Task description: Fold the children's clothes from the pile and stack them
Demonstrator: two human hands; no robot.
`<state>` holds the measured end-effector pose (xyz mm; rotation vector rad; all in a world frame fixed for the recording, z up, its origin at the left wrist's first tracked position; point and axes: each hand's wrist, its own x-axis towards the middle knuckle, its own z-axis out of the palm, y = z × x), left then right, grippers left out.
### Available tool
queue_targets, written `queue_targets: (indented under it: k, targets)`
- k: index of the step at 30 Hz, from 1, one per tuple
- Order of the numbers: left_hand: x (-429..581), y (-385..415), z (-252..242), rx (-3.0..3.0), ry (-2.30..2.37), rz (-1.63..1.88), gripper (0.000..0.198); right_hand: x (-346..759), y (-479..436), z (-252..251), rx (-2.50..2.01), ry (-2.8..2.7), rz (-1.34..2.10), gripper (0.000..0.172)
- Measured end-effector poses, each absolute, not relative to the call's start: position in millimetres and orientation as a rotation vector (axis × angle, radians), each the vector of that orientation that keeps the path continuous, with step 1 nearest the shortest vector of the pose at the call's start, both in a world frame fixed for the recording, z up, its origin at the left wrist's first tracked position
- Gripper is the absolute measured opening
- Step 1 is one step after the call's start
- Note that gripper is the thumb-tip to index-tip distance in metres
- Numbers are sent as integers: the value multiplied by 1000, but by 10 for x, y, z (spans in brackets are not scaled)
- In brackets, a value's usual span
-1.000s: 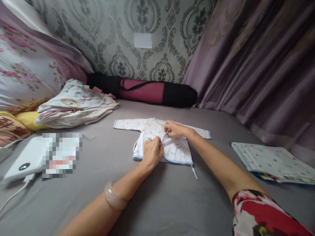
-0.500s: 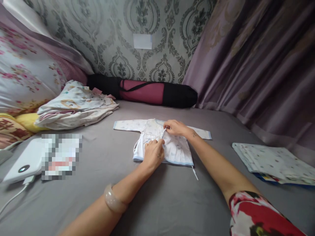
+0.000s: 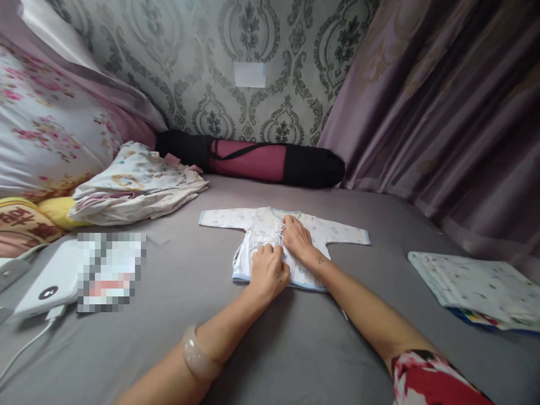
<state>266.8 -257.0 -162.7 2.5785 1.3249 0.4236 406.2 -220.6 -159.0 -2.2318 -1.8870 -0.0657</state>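
Observation:
A small white baby shirt [image 3: 343,229] with a faint print and blue trim lies spread flat, both sleeves stretched out sideways. On the middle of its front, thin tie strings [image 3: 280,228] show near my fingers. My right hand [image 3: 297,236] pinches at these strings just below the neckline. Lower and slightly left, my left hand [image 3: 269,270] rests on the shirt front with its fingers curled together; whatever they grip is hidden beneath them. Another string loops out at the shirt's left side.
A grey sheet [image 3: 177,337] covers the surface. Left are a white power bank [image 3: 53,275] with a cable, a blurred-out item and a cloth pile [image 3: 135,185]. Folded cloth [image 3: 476,287] lies right. A black and maroon long bag [image 3: 253,160] lies along the wall.
My right hand has moved down and inward from the shirt's upper right, closer to my left hand. The right sleeve is now uncovered. The whole view has shifted slightly.

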Motion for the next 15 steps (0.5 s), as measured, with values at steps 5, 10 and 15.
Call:
queue_targets:
  k: [5, 10, 15]
  targets:
    - [2664, -2607, -1694, 2728, 1211, 481, 41, 4022, -2310, -1651, -2206, -1971, -164, 22]
    - [2671, -2625, -1771, 2724, 1167, 341, 48, 4043, -2398, -1710, -2137, -1960, -105, 30]
    - [2657, -2652, -1752, 2671, 1185, 214, 52, 4076, -2464, -1796, -2146, -1990, 166, 51]
